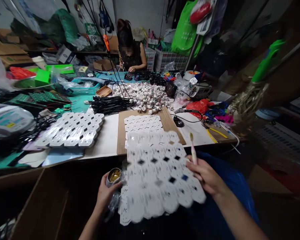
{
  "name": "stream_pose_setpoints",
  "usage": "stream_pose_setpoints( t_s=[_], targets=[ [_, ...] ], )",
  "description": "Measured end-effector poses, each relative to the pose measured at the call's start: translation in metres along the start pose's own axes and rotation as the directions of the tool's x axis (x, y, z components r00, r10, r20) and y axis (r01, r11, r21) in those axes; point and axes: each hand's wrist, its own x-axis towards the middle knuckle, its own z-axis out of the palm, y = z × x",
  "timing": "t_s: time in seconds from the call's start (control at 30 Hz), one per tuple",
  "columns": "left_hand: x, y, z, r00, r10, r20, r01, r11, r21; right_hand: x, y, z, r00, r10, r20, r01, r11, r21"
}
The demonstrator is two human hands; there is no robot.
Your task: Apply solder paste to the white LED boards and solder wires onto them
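My left hand (105, 193) is wrapped round a small open tin (114, 175) with an amber substance inside. Crinkled clear plastic (113, 203) hangs below the tin. A white perforated panel (152, 178), blurred by motion, is held tilted between my hands; it has scalloped edges and rows of diamond-shaped holes. My right hand (206, 175) grips its right edge and also a pale pink toothbrush (193, 155), upright with yellowish bristles at the top. The panel's left edge is close to my left fingers; whether they touch it I cannot tell. Behind it, similar white panels (143, 123) lie on cardboard (122, 133).
A stack of white panels (73, 128) lies left. Farther back are black cables (110, 105) and a heap of small white parts (146, 95). A soldering iron (185, 111) and yellow-handled pliers (216, 132) lie right. Across the table sits another person (133, 53), hands at work.
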Motion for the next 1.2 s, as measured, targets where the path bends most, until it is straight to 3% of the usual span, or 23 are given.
stream_pose_setpoints(
  t_s=[0.07,0.17,0.27,0.33,0.43,0.47,0.5,0.53,0.57,0.6,0.67,0.73,0.8,0.9,1.2],
  targets=[
    [0.0,-0.001,0.0,1.0,0.001,-0.019,-0.001,1.0,-0.021,0.041,-0.022,0.024,0.993,-0.116,-0.011,0.113,0.979,-0.169],
    [-0.001,-0.005,-0.003,0.999,-0.013,-0.045,0.011,0.998,-0.059,0.11,-0.045,0.054,0.98,-0.187,-0.065,0.14,0.887,-0.44],
    [-0.005,-0.009,-0.012,0.998,-0.031,-0.052,0.026,0.995,-0.094,0.161,-0.06,0.065,0.97,-0.226,-0.095,0.142,0.836,-0.531],
    [-0.009,-0.01,-0.02,0.998,-0.045,-0.045,0.039,0.993,-0.112,0.176,-0.066,0.063,0.954,-0.272,-0.127,0.147,0.791,-0.593],
    [-0.014,-0.009,-0.032,0.997,-0.067,-0.031,0.063,0.989,-0.132,0.164,-0.063,0.061,0.874,-0.462,-0.153,0.208,0.639,-0.741],
    [-0.014,-0.008,-0.035,0.997,-0.067,-0.026,0.063,0.99,-0.126,0.152,-0.056,0.062,0.801,-0.588,-0.107,0.256,0.5,-0.827],
    [-0.015,-0.007,-0.036,0.998,-0.057,-0.02,0.054,0.992,-0.113,0.137,-0.046,0.066,0.736,-0.677,0.005,0.31,0.33,-0.892],
    [-0.014,-0.005,-0.037,0.999,-0.039,-0.012,0.038,0.995,-0.096,0.119,-0.033,0.072,0.73,-0.663,0.166,0.384,0.197,-0.902],
    [-0.014,-0.004,-0.037,1.0,-0.017,-0.007,0.017,0.997,-0.073,0.101,-0.017,0.08,0.742,-0.598,0.302,0.46,0.128,-0.879],
    [-0.013,-0.002,-0.036,1.0,0.005,-0.007,-0.006,0.999,-0.046,0.083,0.001,0.09,0.764,-0.491,0.418,0.529,0.105,-0.842],
    [-0.013,0.002,-0.031,0.998,0.053,-0.021,-0.053,0.998,0.013,0.054,0.038,0.111,0.746,-0.319,0.585,0.637,0.083,-0.767],
    [-0.014,0.007,-0.025,0.994,0.1,-0.046,-0.096,0.992,0.08,0.04,0.068,0.131,0.72,-0.286,0.632,0.665,0.027,-0.746],
    [-0.015,0.011,-0.02,0.988,0.144,-0.049,-0.137,0.982,0.128,0.038,0.087,0.146,0.723,-0.287,0.628,0.652,-0.017,-0.758],
    [-0.015,0.014,-0.017,0.985,0.173,-0.021,-0.168,0.974,0.15,0.048,0.097,0.159,0.723,-0.287,0.628,0.637,-0.076,-0.767],
    [-0.012,0.008,-0.016,0.988,0.155,0.004,-0.154,0.98,0.127,0.06,0.099,0.173,0.63,-0.284,0.723,0.662,-0.29,-0.691]
  ],
)
